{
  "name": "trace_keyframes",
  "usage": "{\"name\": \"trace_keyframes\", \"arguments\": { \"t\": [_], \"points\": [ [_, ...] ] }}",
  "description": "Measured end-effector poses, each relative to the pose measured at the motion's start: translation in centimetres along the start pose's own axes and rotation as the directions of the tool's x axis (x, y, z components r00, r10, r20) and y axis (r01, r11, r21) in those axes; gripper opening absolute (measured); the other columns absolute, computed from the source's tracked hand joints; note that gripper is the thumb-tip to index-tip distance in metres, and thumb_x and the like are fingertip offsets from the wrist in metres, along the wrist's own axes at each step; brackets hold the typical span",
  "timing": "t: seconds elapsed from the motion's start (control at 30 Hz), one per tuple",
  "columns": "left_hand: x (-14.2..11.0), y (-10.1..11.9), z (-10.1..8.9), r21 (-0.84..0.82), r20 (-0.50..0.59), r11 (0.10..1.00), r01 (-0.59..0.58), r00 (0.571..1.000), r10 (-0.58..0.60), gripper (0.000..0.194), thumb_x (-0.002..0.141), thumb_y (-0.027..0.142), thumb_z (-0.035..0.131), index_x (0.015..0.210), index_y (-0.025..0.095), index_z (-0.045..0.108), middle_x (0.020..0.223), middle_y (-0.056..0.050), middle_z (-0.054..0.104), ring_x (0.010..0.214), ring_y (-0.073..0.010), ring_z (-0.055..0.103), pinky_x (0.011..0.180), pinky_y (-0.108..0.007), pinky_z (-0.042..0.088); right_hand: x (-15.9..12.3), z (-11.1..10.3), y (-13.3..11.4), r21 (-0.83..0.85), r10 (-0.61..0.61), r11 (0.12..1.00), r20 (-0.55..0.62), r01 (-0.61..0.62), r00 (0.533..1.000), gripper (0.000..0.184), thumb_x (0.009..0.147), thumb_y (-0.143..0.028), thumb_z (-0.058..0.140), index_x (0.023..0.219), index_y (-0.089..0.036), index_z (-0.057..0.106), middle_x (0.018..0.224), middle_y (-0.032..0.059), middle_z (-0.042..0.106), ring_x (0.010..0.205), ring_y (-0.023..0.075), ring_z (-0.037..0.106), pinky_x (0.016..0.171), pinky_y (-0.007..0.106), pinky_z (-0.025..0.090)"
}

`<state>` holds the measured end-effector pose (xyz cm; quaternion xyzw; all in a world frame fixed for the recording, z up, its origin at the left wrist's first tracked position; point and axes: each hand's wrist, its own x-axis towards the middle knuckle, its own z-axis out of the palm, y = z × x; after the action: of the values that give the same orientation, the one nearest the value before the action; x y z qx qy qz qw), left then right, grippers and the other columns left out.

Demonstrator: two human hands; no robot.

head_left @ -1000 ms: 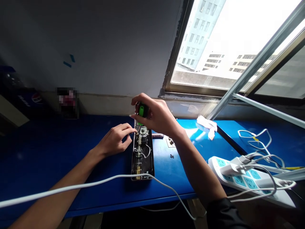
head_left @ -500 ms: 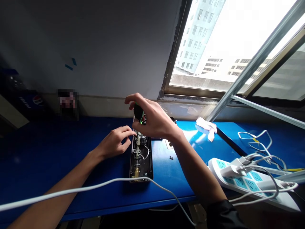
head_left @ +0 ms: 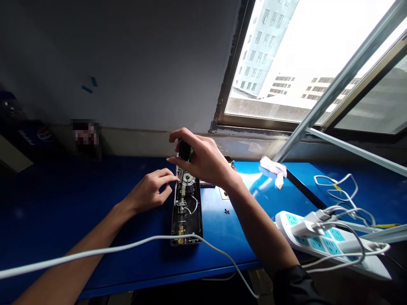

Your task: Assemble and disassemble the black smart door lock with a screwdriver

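Observation:
An opened black lock body (head_left: 186, 212) lies lengthwise on the blue table, showing a round metal mechanism, brass parts and a short white wire. My right hand (head_left: 200, 161) is shut on a black and green screwdriver (head_left: 185, 150) above the lock's upper end, and its shaft is hidden behind my fingers. My left hand (head_left: 151, 190) rests beside the lock, with its fingertips at the lock's upper left edge. It holds nothing. A white cable (head_left: 95, 252) runs across my left forearm and over the lock's lower end.
Several small black screws (head_left: 227, 211) and a metal plate (head_left: 224, 192) lie right of the lock on the blue table (head_left: 63, 186). A power strip (head_left: 327, 243) with plugs and tangled cables sits at right, below a crumpled tissue (head_left: 273, 169). A wall and window stand behind.
The screwdriver has turned in my right hand, so less of its green shows. My right hand sits slightly lower, nearer the lock. My left hand has barely moved.

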<state>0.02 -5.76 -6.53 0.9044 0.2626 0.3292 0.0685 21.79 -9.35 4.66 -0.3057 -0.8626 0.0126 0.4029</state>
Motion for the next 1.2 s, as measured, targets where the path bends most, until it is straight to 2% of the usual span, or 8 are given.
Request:
{"name": "trace_keyframes", "arguments": {
  "t": [0.13, 0.3, 0.43, 0.6, 0.77, 0.97, 1.1, 1.2],
  "points": [
    [-0.01, 0.21, -0.09, -0.017, 0.004, 1.0, 0.014, 1.0, -0.014, 0.029, 0.094, 0.013, 0.051, 0.112, 0.016, 0.073, 0.109, -0.007, 0.072, 0.095, -0.0197, 0.07, 0.084, -0.031, 0.057, -0.11, -0.14, 0.01, 0.007, 0.02, 1.0, 0.024, -0.02, 1.0, 0.053, 0.081, -0.009, 0.062, 0.132, -0.021, 0.053, 0.113, 0.0029, 0.069, 0.086, 0.0131, 0.059, 0.076, 0.025, 0.046],
    [0.12, 0.43, -0.01, -0.033, -0.013, 0.999, 0.014, 1.0, -0.015, 0.028, 0.094, 0.014, 0.051, 0.112, 0.017, 0.073, 0.107, -0.007, 0.072, 0.095, -0.0197, 0.07, 0.085, -0.031, 0.057, -0.18, -0.3, -0.04, 0.015, 0.025, 1.0, 0.005, -0.025, 1.0, 0.034, 0.09, -0.018, 0.062, 0.124, -0.021, 0.057, 0.109, 0.0027, 0.072, 0.078, 0.0119, 0.058, 0.075, 0.026, 0.046],
    [0.14, 0.55, 0.01, -0.043, -0.004, 0.999, 0.031, 1.0, -0.031, 0.029, 0.093, 0.013, 0.051, 0.11, 0.018, 0.074, 0.102, -0.006, 0.071, 0.09, -0.0184, 0.07, 0.08, -0.03, 0.057, -0.2, -0.31, -0.1, 0.047, 0.024, 0.999, 0.047, -0.026, 0.999, 0.053, 0.08, -0.009, 0.059, 0.131, -0.021, 0.052, 0.118, 0.0055, 0.07, 0.083, 0.0136, 0.059, 0.076, 0.027, 0.047],
    [0.1, 0.66, 0.07, -0.08, -0.025, 0.996, 0.027, 0.999, -0.03, 0.028, 0.093, 0.014, 0.052, 0.111, 0.017, 0.074, 0.102, -0.006, 0.071, 0.089, -0.0181, 0.069, 0.08, -0.03, 0.057, -0.17, -0.06, 0.21, 0.039, 0.031, 0.999, 0.016, -0.032, 0.999, 0.034, 0.09, -0.018, 0.063, 0.124, -0.021, 0.056, 0.108, 0.0028, 0.072, 0.076, 0.0111, 0.057, 0.074, 0.025, 0.046],
    [0.03, 0.9, 0.09, -0.082, -0.015, 0.996, 0.042, 0.999, -0.044, 0.028, 0.092, 0.012, 0.053, 0.108, 0.018, 0.075, 0.1, -0.006, 0.07, 0.087, -0.018, 0.069, 0.077, -0.029, 0.056, -0.1, -0.19, 0.13, 0.06, 0.03, 0.998, 0.046, -0.033, 0.999, 0.051, 0.081, -0.009, 0.059, 0.129, -0.022, 0.052, 0.115, 0.005, 0.07, 0.084, 0.014, 0.06, 0.074, 0.027, 0.047],
    [-0.12, 0.84, 0.11, -0.1, -0.028, 0.994, 0.049, 0.998, -0.052, 0.031, 0.092, 0.011, 0.053, 0.112, 0.018, 0.075, 0.101, -0.006, 0.07, 0.087, -0.0182, 0.069, 0.08, -0.03, 0.056, 0.0, -0.07, 0.47, 0.058, 0.026, 0.998, 0.026, -0.028, 0.999, 0.029, 0.092, -0.023, 0.066, 0.119, -0.021, 0.056, 0.101, 0.0017, 0.071, 0.076, 0.0112, 0.057, 0.073, 0.024, 0.046],
    [-0.07, 0.72, 0.06, -0.091, -0.011, 0.995, 0.051, 0.999, -0.052, 0.03, 0.093, 0.012, 0.052, 0.112, 0.017, 0.075, 0.103, -0.007, 0.071, 0.089, -0.0185, 0.069, 0.08, -0.03, 0.057, -0.08, 0.03, 0.64, 0.061, 0.019, 0.998, 0.022, -0.02, 1.0, 0.047, 0.082, -0.008, 0.057, 0.127, -0.022, 0.051, 0.108, 0.0026, 0.07, 0.078, 0.0115, 0.056, 0.075, 0.025, 0.046],
    [0.05, 0.67, -0.02, -0.075, -0.003, 0.996, 0.042, 0.999, -0.042, 0.029, 0.094, 0.013, 0.052, 0.112, 0.016, 0.074, 0.104, -0.007, 0.071, 0.091, -0.0186, 0.069, 0.081, -0.03, 0.057, -0.08, 0.02, 0.78, 0.036, 0.031, 0.999, 0.02, -0.031, 0.999, 0.046, 0.083, -0.012, 0.06, 0.127, -0.022, 0.052, 0.11, 0.0034, 0.071, 0.077, 0.0122, 0.056, 0.073, 0.026, 0.044]
  ]
}}
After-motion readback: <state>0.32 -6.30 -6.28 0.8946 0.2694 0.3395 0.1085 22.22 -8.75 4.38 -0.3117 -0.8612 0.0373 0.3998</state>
